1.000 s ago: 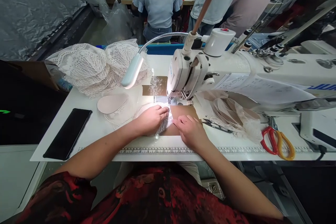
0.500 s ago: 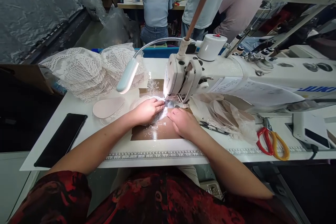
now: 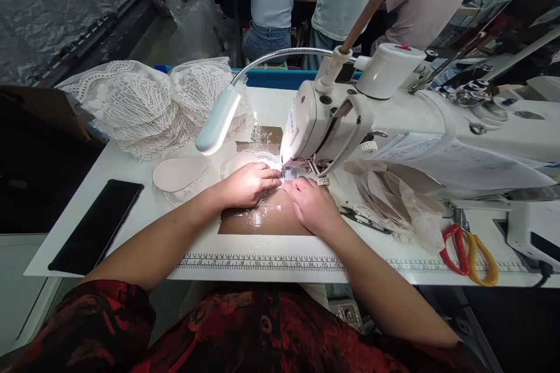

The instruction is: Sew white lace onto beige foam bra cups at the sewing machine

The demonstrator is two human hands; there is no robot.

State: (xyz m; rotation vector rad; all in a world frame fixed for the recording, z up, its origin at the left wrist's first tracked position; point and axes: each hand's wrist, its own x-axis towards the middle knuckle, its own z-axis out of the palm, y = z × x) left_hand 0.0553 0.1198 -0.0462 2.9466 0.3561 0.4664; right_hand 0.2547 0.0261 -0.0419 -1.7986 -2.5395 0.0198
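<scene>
A piece of white lace (image 3: 251,157) lies under the needle end of a white sewing machine (image 3: 301,119), on brown tape stuck to the table. My left hand (image 3: 251,183) rests over this lace from the left, fingers bent and close together, the tips just beside the presser foot (image 3: 284,172). From the right, my right hand (image 3: 314,201) has thumb and fingers closed at the near edge of the lace, in front of the foot. Both hands hide much of the piece. A slim lamp (image 3: 216,122) lights the spot.
Stacked lace pieces (image 3: 131,105) stand at the back left. Nearer are a beige oval pad (image 3: 180,173) and a black phone (image 3: 97,224). Right of the needle lie a heap of beige pieces (image 3: 389,192), black snips (image 3: 365,220) and red-and-yellow scissors (image 3: 470,253). People work behind.
The view has shifted and tilted, so the machine appears further right and larger. Both hands stay at the needle, and my right fingertips sit slightly closer to the left ones.
</scene>
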